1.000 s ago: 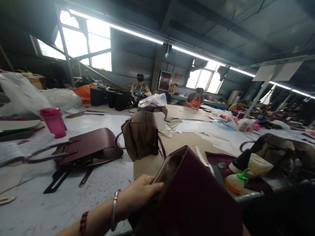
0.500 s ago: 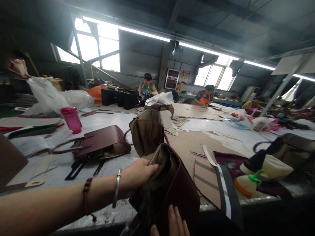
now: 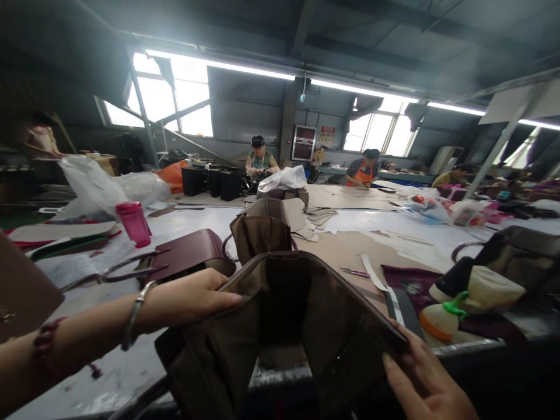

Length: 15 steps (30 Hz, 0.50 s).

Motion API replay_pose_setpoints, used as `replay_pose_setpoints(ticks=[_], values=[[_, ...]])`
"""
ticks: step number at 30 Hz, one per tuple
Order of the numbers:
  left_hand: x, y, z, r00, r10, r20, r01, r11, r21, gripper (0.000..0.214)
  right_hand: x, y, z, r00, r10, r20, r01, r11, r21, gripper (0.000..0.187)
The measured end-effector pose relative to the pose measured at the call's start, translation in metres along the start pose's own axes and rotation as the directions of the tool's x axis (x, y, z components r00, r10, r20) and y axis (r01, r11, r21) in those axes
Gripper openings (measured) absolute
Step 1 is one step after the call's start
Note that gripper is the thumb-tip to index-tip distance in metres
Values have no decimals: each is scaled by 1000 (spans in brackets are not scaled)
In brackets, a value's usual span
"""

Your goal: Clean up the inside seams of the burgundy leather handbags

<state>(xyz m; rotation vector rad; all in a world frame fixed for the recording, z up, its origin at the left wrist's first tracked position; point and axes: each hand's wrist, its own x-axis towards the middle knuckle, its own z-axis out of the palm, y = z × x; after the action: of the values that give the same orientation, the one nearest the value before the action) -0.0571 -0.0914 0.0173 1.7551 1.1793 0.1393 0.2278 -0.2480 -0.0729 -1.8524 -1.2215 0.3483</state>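
A dark maroon handbag with brown lining (image 3: 336, 309) is spread wide at the near edge of the table, its inside facing me. On its left rim, my left hand (image 3: 205, 297) grips with the thumb on the lining side. Closed round the right rim is my right hand (image 3: 422, 367), its thumb inside. Just beyond stands another brown-lined bag (image 3: 260, 230), its mouth gaping. To the left lies a maroon handbag (image 3: 188, 251) on its side, partly hidden behind my left hand.
A pink bottle (image 3: 133, 224) and plastic bags (image 3: 94, 186) stand at the left. On the right are a squeeze bottle with a green spout (image 3: 441, 319), a whitish container (image 3: 494, 289) and a purple cloth (image 3: 406, 286). Two people (image 3: 261, 158) work across the table.
The handbag has been pulled wide open and turned toward me. My right hand has risen from its outer side to the right rim; my left hand has shifted left with the other rim.
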Motion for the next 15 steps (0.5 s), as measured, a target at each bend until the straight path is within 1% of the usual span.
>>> replay_pose_setpoints(ticks=[1,2,3,4,5,6,7,8,9,10,11,13,15], values=[[1,-6,-1,999,20,-34,-18,998,58,33,5,2,-2,999,-16,41,14,999,45,48],[1,-11,-2,992,74,-98,-59,987,152,34,10,4,-2,997,-33,65,28,997,78,46],[2,-14,-1,969,167,-183,-112,954,278,39,13,4,-2,996,-43,78,36,995,94,44],[3,-15,0,920,294,-259,-163,889,428,48,15,3,0,995,-53,83,44,994,102,42],[4,-14,2,849,440,-294,-206,787,581,57,17,1,1,993,-67,94,57,993,105,41],[5,-9,5,769,579,-270,-246,659,711,62,17,-2,3,991,-83,109,71,992,108,40],[6,-2,10,697,688,-201,-286,525,802,63,17,-5,5,989,-97,114,84,990,112,40],[7,7,15,642,758,-113,-334,409,849,60,17,-8,6,988,-108,112,94,989,118,39],[9,17,22,607,795,-23,-392,324,861,56,16,-11,6,987,-116,109,102,987,125,38],[13,28,29,583,811,45,-449,276,850,51,15,-14,7,988,-119,101,105,986,131,37],[18,38,37,563,823,81,-496,258,829,46,15,-15,6,988,-122,96,108,985,135,37],[30,57,52,549,826,132,-560,246,791,39,13,-18,5,986,-142,88,129,982,137,35],[43,71,64,552,817,166,-580,233,781,32,13,-20,4,982,-167,86,155,979,131,34]])
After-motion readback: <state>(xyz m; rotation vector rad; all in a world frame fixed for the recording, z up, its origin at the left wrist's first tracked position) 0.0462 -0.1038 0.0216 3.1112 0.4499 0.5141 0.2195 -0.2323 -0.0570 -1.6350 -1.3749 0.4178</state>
